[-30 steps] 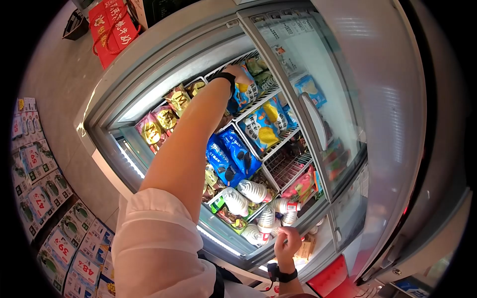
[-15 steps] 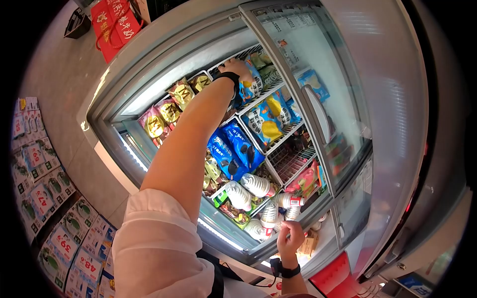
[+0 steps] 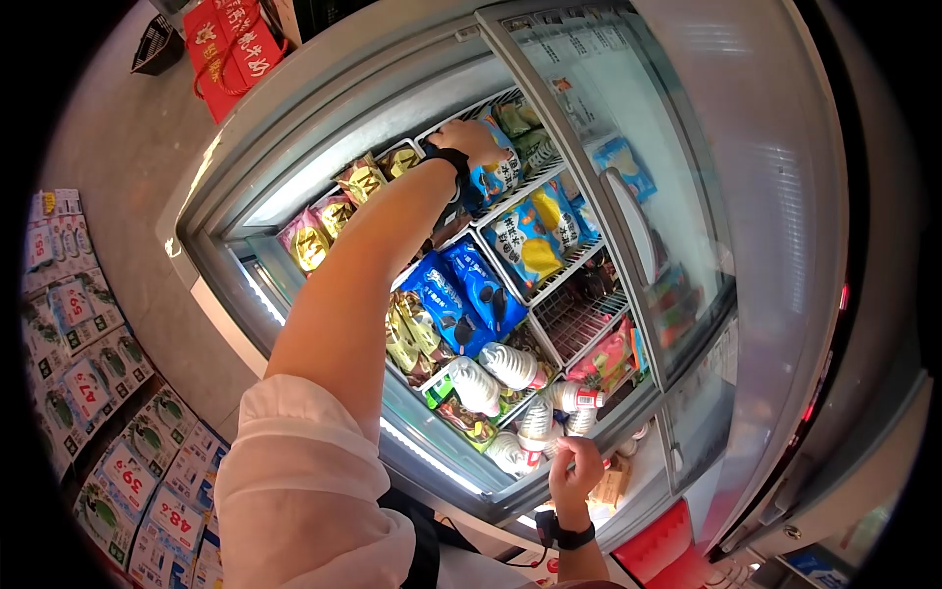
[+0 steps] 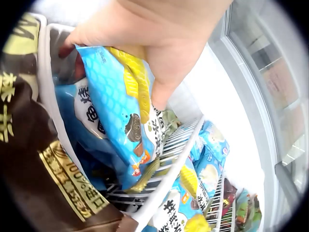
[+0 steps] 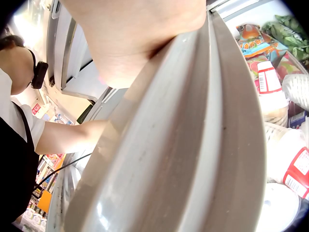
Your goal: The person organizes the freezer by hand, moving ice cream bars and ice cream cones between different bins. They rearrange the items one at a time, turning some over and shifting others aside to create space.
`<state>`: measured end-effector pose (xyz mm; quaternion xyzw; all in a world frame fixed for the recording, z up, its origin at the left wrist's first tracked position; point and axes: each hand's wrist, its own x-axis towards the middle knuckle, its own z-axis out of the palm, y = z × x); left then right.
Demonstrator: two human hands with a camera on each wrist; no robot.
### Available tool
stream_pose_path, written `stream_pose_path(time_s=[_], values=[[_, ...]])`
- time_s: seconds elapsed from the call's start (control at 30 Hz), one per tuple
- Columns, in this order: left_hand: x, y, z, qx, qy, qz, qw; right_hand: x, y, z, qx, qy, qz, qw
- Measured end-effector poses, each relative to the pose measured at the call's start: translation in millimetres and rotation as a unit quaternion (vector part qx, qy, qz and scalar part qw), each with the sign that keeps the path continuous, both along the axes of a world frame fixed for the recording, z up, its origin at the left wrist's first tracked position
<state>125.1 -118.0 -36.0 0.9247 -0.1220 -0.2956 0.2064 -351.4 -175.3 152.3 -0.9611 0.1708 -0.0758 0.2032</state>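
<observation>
the left hand [image 4: 161, 31] is clamped on a blue pack [image 4: 113, 108] just below it in the basket [image 4: 171, 179]; a brown pack [image 4: 24, 150] lies beside that hand. the right hand [image 3: 577, 471], seemingly loosely curled, rests on the rim [image 5: 154, 150].

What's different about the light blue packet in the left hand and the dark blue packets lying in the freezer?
The left hand grips the light blue packet; no hand holds the dark blue packets. The light blue packet has yellow artwork, while the dark blue packets show dark, round shapes. All are shiny printed wrappers.
</observation>
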Motion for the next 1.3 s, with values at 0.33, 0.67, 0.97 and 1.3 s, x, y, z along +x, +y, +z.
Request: stream_pose_path(time_s=[0.33,0.67,0.97,1.3], values=[[1.4,7.5,24.3,-0.089,0.037,0.040,0.995,0.8,-0.8,1.7,0.007,-0.007,0.021,1.000],[-99.1,83.1,179.3,-0.256,0.267,0.001,0.929,-20.1,-7.2,9.5,0.220,-0.045,-0.078,0.971],[-370.5,20.4,247.3,-0.439,0.416,-0.088,0.791,-90.1,-21.2,82.8,0.631,-0.040,-0.171,0.756],[-423.7,-22.2,217.0,-0.385,0.290,-0.070,0.873,-153.9,-84.9,-5.5,0.710,-0.136,-0.145,0.675]])
